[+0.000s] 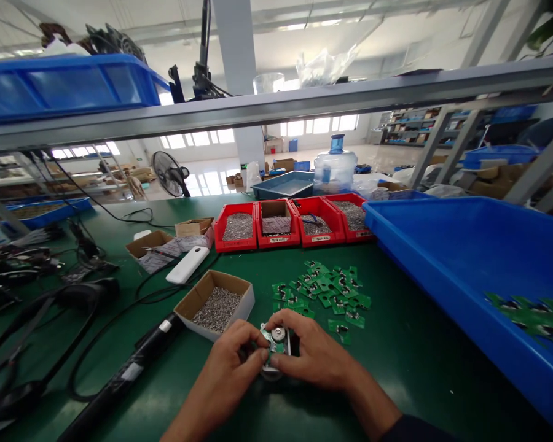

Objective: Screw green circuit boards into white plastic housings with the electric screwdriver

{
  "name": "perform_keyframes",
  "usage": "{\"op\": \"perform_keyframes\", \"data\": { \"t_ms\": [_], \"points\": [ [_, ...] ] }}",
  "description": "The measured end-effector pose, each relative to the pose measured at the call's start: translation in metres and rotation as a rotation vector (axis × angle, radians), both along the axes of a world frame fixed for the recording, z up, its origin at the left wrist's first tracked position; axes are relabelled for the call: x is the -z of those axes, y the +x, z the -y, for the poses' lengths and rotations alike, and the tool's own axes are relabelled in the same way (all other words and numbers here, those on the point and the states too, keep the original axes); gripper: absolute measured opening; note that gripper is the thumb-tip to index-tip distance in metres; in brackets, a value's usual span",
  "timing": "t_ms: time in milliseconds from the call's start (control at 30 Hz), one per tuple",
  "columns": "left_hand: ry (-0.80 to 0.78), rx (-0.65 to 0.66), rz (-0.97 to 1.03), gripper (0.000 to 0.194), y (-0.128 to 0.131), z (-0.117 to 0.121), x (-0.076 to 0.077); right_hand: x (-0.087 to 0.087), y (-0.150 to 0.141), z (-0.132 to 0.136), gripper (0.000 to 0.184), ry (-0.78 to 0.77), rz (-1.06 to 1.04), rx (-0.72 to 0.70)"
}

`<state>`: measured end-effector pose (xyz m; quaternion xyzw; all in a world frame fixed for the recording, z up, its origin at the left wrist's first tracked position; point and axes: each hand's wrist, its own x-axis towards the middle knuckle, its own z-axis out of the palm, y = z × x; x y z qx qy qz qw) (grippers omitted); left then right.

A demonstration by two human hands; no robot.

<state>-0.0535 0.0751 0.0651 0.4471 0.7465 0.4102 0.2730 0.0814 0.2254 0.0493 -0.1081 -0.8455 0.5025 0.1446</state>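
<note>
Between my hands, low in the middle of the head view, is a small white housing [271, 372] with a green circuit board [277, 347] and a round metal part [278, 334] in it. My left hand [233, 362] closes on its left side, thumb and forefinger at the board. My right hand [308, 350] grips the housing from the right, with the thumb at its near end and the forefinger curled over the far end. The fingers hide part of the board. Just beyond them lies a loose pile of green circuit boards [325, 285].
A cardboard box of screws [246, 304] stands left of the hands, beside a black electric screwdriver [133, 371] and its cable. Red bins [237, 245] of small metal parts line the back. A large blue tray [424, 276] with boards is at right. A white phone-like object [187, 265] lies behind.
</note>
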Motion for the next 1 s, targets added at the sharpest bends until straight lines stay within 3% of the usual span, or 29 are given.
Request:
{"op": "perform_keyframes", "data": {
  "t_ms": [100, 233, 467, 633, 1000],
  "points": [
    [0.027, 0.008, 0.006, 0.011, -0.001, 0.000, 0.002, 0.002, 0.001, -0.003, 0.040, -0.059, 0.012, -0.006],
    [0.077, 0.016, 0.030, 0.013, -0.002, 0.001, 0.002, 0.007, 0.000, -0.006, 0.059, -0.168, 0.056, -0.015],
    [0.083, 0.003, 0.041, 0.019, -0.009, 0.002, -0.001, 0.009, -0.002, -0.007, 0.069, -0.160, 0.059, 0.015],
    [0.067, 0.007, 0.030, 0.016, -0.006, -0.001, 0.004, 0.009, -0.001, -0.006, 0.066, -0.132, 0.040, 0.014],
    [0.073, -0.009, -0.024, 0.011, -0.002, -0.005, 0.014, 0.008, -0.006, 0.003, 0.034, -0.012, -0.015, 0.027]
  ]
}}
